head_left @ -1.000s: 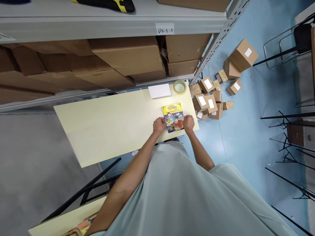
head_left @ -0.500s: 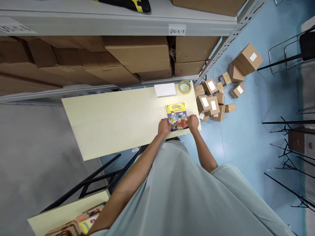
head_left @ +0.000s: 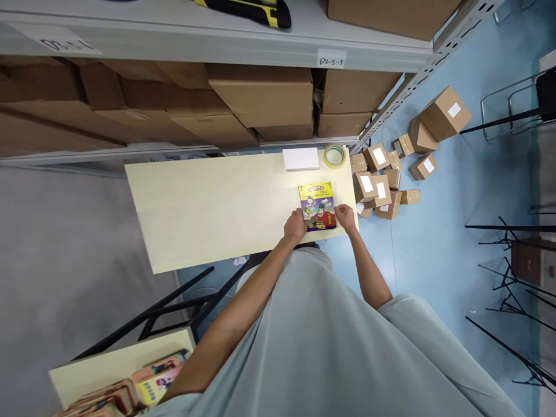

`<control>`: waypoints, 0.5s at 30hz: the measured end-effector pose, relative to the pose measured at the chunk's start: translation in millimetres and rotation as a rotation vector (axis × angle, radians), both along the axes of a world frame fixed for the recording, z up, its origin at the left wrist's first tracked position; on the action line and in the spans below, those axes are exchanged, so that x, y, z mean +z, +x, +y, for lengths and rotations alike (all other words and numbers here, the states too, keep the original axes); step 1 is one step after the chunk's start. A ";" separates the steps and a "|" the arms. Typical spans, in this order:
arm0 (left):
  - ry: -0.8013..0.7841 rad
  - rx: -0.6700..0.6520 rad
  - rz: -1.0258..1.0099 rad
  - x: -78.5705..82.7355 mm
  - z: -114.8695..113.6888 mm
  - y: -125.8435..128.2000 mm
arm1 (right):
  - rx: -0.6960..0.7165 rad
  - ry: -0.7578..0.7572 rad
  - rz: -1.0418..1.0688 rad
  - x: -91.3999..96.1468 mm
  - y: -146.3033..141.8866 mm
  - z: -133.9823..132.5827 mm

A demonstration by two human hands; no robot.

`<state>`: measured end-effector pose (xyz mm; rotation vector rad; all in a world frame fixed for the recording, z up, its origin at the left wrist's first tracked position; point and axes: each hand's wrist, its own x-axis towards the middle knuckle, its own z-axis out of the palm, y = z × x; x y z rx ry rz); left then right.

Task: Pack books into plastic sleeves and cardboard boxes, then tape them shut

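A comic-style book (head_left: 319, 202) with a yellow, purple and red cover lies on the cream table (head_left: 208, 208), near its right end. My left hand (head_left: 295, 226) is closed at the book's lower left edge, its thumb side against the cover. At the opposite edge, my right hand (head_left: 346, 218) is curled, its fingertips touching the book's right side. Both hands rest close to the table's near edge. Beyond the book are a flat white box (head_left: 300, 158) and a roll of tape (head_left: 334, 156).
A shelf rack (head_left: 243, 52) packed with cardboard boxes (head_left: 264, 92) stands behind the table. Small parcels (head_left: 382, 188) are piled on the floor to the right. A black-and-yellow tool (head_left: 256, 11) lies on the upper shelf. More books (head_left: 156, 385) sit on a lower surface at bottom left.
The whole view has shifted slightly, so the table and rack appear farther right. Both hands stay at the book's sides, and the book looks nearly unmoved on the table.
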<state>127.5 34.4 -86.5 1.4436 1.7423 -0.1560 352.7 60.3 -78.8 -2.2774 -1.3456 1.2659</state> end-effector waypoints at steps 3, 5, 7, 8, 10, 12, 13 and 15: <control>-0.014 0.001 -0.009 3.6 -0.1 0.4 | -0.083 0.035 0.081 8.2 -6.7 -3.6; -0.017 -0.008 -0.016 5.8 -0.1 0.8 | -0.137 0.049 0.111 16.8 -15.8 -6.2; -0.017 -0.019 -0.020 7.8 0.1 0.7 | -0.127 0.056 0.076 27.8 -28.7 -9.4; -0.014 -0.024 -0.026 8.7 0.4 0.0 | -0.104 0.067 0.042 34.0 -36.5 -11.2; -0.004 -0.035 -0.047 10.7 2.0 -3.9 | -0.062 0.114 -0.022 46.7 -54.4 -15.4; 0.009 -0.038 -0.080 13.1 4.1 -12.8 | -0.025 0.156 -0.056 57.9 -74.2 -19.8; 0.016 -0.030 -0.111 14.7 4.8 -19.4 | -0.007 0.167 -0.063 62.3 -84.5 -21.9; 0.036 0.016 -0.231 19.4 4.0 -36.4 | 0.044 0.163 -0.068 67.8 -104.9 -25.5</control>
